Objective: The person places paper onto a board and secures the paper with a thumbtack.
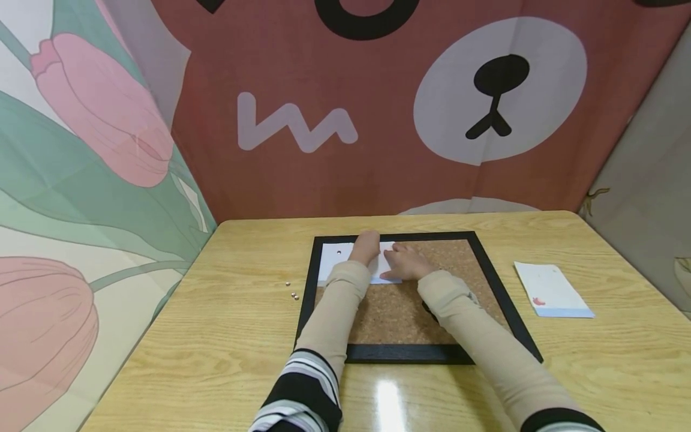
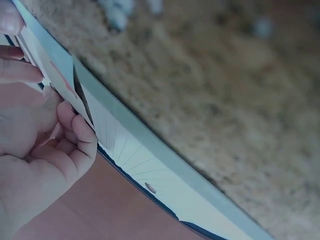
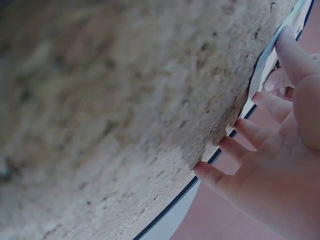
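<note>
My left hand [image 1: 367, 247] is at the top of a cork board [image 1: 399, 318], over the place where two white sheets meet. In the left wrist view its fingers are curled against the paper; I cannot tell whether they pinch something small. The left sheet [image 1: 328, 258] has a blue lower edge and a small round pin [image 1: 339, 252] in its upper part. My right hand [image 1: 407, 263] lies on the right sheet [image 1: 384, 277] with fingers spread. In the right wrist view, its fingertips [image 3: 202, 169] touch the cork and the sheet's edge.
A black frame [image 1: 410, 354] surrounds the cork. Several small shiny pins [image 1: 294, 296] lie on the wooden table [image 1: 227, 336] left of the board. To its right is a white notepad [image 1: 553, 288] with a blue bottom band. A printed cloth [image 1: 378, 174] hangs behind.
</note>
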Motion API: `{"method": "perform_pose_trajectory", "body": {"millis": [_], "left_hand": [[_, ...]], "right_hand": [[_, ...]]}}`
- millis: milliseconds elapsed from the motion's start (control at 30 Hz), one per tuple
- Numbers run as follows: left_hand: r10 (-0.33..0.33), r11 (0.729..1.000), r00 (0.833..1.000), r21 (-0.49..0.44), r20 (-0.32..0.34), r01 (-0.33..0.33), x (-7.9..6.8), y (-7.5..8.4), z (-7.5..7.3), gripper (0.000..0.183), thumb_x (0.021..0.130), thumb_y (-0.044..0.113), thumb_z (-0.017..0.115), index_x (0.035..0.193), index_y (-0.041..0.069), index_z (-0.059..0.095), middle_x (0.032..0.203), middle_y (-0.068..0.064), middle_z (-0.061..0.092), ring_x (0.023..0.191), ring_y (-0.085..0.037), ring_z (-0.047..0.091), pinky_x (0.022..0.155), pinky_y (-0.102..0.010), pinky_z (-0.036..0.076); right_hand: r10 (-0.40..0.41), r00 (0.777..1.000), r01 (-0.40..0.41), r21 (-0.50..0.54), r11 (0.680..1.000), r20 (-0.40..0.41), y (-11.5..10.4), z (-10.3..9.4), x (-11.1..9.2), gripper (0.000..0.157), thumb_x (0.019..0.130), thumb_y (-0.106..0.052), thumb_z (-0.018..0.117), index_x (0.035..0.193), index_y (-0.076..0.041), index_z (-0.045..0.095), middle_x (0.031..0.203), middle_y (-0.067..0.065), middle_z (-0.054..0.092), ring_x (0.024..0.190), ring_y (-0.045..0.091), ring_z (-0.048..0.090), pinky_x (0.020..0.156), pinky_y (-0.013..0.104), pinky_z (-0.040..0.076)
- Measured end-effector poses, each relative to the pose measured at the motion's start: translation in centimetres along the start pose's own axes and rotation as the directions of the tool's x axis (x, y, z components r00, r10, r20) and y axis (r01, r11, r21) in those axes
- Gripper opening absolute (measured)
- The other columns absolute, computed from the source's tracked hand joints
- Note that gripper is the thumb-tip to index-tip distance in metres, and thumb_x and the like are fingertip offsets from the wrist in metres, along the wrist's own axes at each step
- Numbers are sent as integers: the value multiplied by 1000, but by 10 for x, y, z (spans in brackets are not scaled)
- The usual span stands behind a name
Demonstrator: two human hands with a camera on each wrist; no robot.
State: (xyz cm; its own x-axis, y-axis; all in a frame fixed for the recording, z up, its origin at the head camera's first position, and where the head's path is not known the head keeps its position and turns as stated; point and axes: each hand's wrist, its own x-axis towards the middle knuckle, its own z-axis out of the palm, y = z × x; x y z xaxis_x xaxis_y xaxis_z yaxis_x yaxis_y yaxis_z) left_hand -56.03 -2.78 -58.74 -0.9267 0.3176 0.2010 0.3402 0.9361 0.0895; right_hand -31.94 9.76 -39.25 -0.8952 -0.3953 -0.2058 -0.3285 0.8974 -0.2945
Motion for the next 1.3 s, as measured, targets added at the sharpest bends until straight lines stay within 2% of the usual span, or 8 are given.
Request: {"method": "perform_pose_trajectory", "body": {"millis": [200, 467, 633, 800, 1033, 1133, 1200, 1300], "left_hand": [[-69, 997, 995, -26, 73, 71, 25, -17, 36, 23, 63, 29, 79, 74, 20, 61, 76, 3, 61, 70, -19, 57, 58, -33, 47], [-154, 987, 982, -22, 113, 157, 13, -17, 20, 30, 62, 44, 79, 74, 22, 62, 76, 4, 60, 69, -17, 56, 51, -33, 46], [-193, 979, 975, -42, 107, 198, -15, -3, -18, 28, 66, 44, 76, 79, 22, 65, 81, 2, 62, 70, -19, 58, 48, -35, 47], [-111, 986, 979, -101, 172, 129, -53, 13, -74, 35, 71, 41, 73, 88, 11, 66, 85, -2, 63, 72, -17, 59, 58, -31, 48], [-48, 946, 919, -277, 391, 167, -93, 31, -155, 27, 74, 31, 73, 90, 12, 62, 91, 1, 59, 78, -14, 53, 67, -30, 45], [-18, 948, 929, -289, 370, 133, -118, 46, -192, 24, 74, 20, 74, 91, 9, 61, 93, -2, 57, 79, -16, 51, 68, -29, 44], [-48, 945, 909, -275, 414, 175, -137, 60, -220, 28, 76, 15, 72, 100, 8, 60, 102, -4, 56, 87, -17, 50, 76, -30, 43], [-36, 948, 915, -276, 402, 159, -153, 65, -233, 33, 76, 12, 72, 107, 10, 60, 111, -6, 54, 89, -18, 49, 77, -29, 43]], "right_hand": [[3, 1000, -3, 5, 1000, 8, 6, 5, 8, 73, 81, -50, 58, 138, -10, 34, 144, 17, 19, 130, 38, 12, 98, 60, 11], [-9, 1000, 9, -22, 1000, 5, -3, 0, -1, 68, 85, -43, 56, 139, -8, 32, 145, 18, 18, 131, 38, 11, 98, 60, 12], [-10, 1000, 10, -15, 1000, -6, -4, 0, -3, 69, 84, -43, 58, 138, -8, 33, 144, 19, 20, 130, 38, 13, 98, 60, 13], [-13, 1000, 13, -16, 1000, -2, -3, 1, -1, 68, 84, -42, 58, 138, -7, 34, 144, 19, 20, 130, 38, 14, 98, 60, 14], [-34, 999, 32, -52, 998, -28, 1, -2, 1, 68, 85, -43, 56, 138, -6, 33, 143, 20, 21, 130, 39, 15, 99, 58, 12], [-38, 999, 37, -46, 998, -24, 2, -2, 1, 69, 85, -43, 57, 138, -5, 33, 143, 21, 21, 129, 39, 14, 99, 59, 12], [-40, 999, 39, -38, 999, -15, 3, -2, 1, 69, 85, -43, 56, 138, -5, 33, 143, 21, 21, 129, 40, 14, 98, 60, 13], [-32, 999, 32, -25, 999, 0, 2, 0, -1, 69, 85, -43, 56, 138, -6, 32, 143, 21, 20, 129, 40, 13, 97, 61, 12]]}}
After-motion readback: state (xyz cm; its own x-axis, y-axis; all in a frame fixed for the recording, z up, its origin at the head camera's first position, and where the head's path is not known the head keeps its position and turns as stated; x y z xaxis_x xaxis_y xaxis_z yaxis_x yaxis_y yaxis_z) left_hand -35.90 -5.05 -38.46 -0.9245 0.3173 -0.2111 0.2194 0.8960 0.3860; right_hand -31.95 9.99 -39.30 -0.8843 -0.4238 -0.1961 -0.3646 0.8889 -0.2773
